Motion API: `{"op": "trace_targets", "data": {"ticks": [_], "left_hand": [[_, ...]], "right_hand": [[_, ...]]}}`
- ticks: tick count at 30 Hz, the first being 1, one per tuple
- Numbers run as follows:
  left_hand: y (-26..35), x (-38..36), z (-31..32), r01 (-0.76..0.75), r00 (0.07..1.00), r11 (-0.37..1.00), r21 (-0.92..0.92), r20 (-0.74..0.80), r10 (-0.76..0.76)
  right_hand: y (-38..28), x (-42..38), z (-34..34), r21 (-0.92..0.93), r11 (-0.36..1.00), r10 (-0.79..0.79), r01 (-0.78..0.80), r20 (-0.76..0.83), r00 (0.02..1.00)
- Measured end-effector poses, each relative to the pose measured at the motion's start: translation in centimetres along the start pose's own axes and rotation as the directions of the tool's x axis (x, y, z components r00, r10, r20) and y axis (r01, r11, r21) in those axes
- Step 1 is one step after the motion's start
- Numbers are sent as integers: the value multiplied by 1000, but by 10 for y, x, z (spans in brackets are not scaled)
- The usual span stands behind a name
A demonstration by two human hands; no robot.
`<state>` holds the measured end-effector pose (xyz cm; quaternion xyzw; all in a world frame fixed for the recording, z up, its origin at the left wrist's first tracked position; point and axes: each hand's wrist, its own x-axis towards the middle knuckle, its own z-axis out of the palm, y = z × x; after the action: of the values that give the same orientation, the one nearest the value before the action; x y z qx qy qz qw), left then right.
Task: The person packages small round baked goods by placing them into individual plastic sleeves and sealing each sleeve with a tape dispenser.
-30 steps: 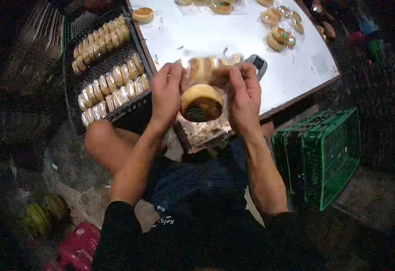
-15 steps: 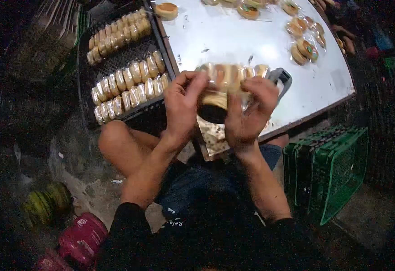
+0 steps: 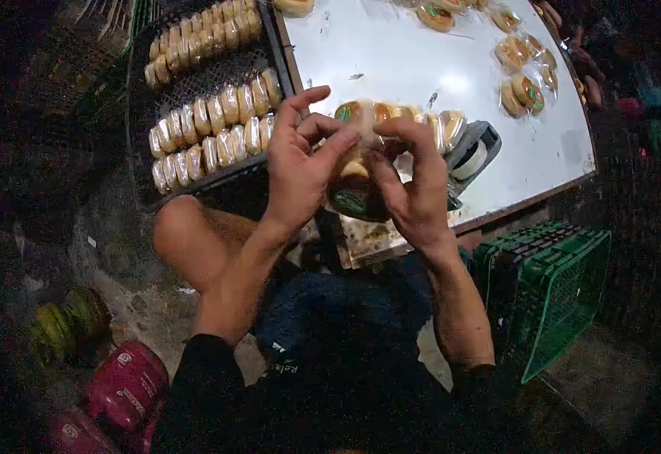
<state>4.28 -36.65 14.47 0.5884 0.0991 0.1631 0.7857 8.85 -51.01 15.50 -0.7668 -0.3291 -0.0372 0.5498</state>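
bun [image 3: 370,204]: upright, round face toward the camera, between the two hands, below the fingertips and over the near edge of the table [image 3: 379,57]; dark browned face, paler side above
green label [image 3: 349,200]: on the face of the bun, print too small to read
clear film [image 3: 361,130]: bunched pale above the bun, blurred; seems already drawn around it, so probably bearing the weight by the wrap rather than by the crust
left hand [image 3: 294,170]: thumb and a bent finger clamped on the clear film, forefinger raised and apart from them
right hand [image 3: 423,185]: forefinger curled inward and thumb set below it, tips clamped on the clear film, close to those of the left hand; exact contact too blurred to tell
row of buns [image 3: 421,119]: on the table just beyond the fingertips, partly hidden by the hands
tape dispenser [image 3: 463,166]: gray, with a pale roll, on the table beside the right hand and near the end of the row
loose buns [image 3: 523,94]: in shiny wrap, in small groups toward the far right of the table
black crate [image 3: 211,79]: against the left side of the table, wrapped buns [image 3: 228,106] standing on edge in lines inside
green crates [image 3: 546,291]: on the floor, right of the right forearm
pink canister [image 3: 130,382]: on the floor at lower left, near the green canisters [image 3: 69,325]
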Motion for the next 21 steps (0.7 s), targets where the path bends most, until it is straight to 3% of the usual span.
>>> {"op": "trace_targets", "data": {"ticks": [3,6,8,9,10,12,15,17,19,20,21], "left_hand": [[1,-10,1,-15,999,993,-120,35,19],[-1,-8,5,29,993,997,-71,113,-20],[1,-9,7,33,991,999,27,130,-36],[2,-12,11,-23,991,999,22,132,20],[2,-14,16,-80,988,997,14,137,77],[-5,-10,23,-255,957,967,-18,138,255],[2,-14,24,-34,976,999,4,213,32],[4,-20,23,-29,984,999,40,177,22],[14,-25,28,-54,976,998,36,213,45],[9,-20,32,-164,952,986,34,269,149],[7,-13,32,-408,902,843,350,293,315]], "right_hand": [[-6,-6,-8,-67,994,-88,91,56,995],[-10,-13,-16,-182,973,-127,143,97,987],[-10,-15,-15,-85,996,-27,24,-36,999],[-8,-18,-15,-29,999,35,-38,-105,994],[-3,-18,-23,-147,987,-68,58,-68,995],[-5,-20,-29,-128,989,-90,80,-81,993],[-4,-25,-32,-122,984,-139,128,-90,986],[-10,-24,-34,-175,959,-245,223,-114,963],[-10,-28,-41,-290,931,-255,220,-89,963],[-9,-25,-43,-332,913,-286,239,-100,953],[-7,-22,-43,-372,892,-315,255,-108,943]]}}
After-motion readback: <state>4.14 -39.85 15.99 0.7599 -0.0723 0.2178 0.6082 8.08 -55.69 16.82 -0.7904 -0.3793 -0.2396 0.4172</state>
